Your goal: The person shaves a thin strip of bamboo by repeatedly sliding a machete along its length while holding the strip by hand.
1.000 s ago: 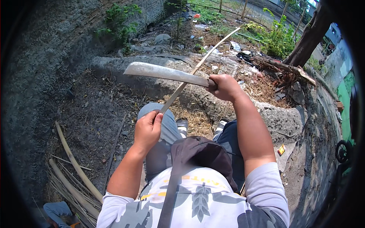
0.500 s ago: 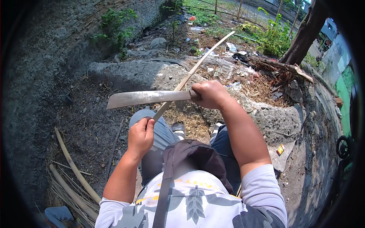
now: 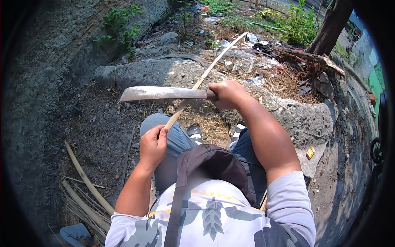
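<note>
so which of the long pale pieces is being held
The slim strip pinched in the left hand's grip, crossed in view by the machete; the thicker stalks and thin sticks lie unheld at lower left.

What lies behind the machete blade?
The pale strip crosses behind the blade, showing above and below it; the covered stretch, and whether they touch there, cannot be seen.

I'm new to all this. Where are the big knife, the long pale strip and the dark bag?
Big knife (image 3: 162, 93): head view, on the middle of its blade.
Long pale strip (image 3: 208, 72): head view, on its length just beyond the blade.
Dark bag (image 3: 217, 168): head view, on its front panel.
</note>
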A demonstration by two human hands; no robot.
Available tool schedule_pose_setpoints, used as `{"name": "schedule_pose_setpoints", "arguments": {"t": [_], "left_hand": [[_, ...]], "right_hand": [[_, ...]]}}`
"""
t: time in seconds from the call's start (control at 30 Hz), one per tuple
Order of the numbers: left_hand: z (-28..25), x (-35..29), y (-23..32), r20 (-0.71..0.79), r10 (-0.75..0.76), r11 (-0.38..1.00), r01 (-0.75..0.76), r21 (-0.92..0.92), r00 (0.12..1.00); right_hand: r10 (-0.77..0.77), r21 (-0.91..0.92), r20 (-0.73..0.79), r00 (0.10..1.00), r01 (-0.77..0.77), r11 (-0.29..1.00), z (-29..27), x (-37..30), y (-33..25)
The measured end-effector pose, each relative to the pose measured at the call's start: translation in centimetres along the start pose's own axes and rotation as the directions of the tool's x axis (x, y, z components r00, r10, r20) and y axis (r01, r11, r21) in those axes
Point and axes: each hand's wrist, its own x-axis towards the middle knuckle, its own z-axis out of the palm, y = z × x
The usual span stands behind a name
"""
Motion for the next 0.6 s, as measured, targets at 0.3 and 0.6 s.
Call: {"name": "schedule_pose_setpoints", "arguments": {"t": [0.3, 0.6], "left_hand": [[-1.9, -1.2, -1.3, 0.038, -0.192, 0.95, 0.195, -0.246, 0.981], [-2.2, -0.9, -0.6, 0.11, -0.256, 0.911, 0.278, -0.303, 0.96]], "right_hand": [[0.182, 0.293, -0.204, 0.962, -0.117, 0.949, 0.6, 0.7, 2.7], [-0.04, 0.115, -0.162, 0.986, 0.059, 0.992, 0.7, 0.2, 0.1]]}}
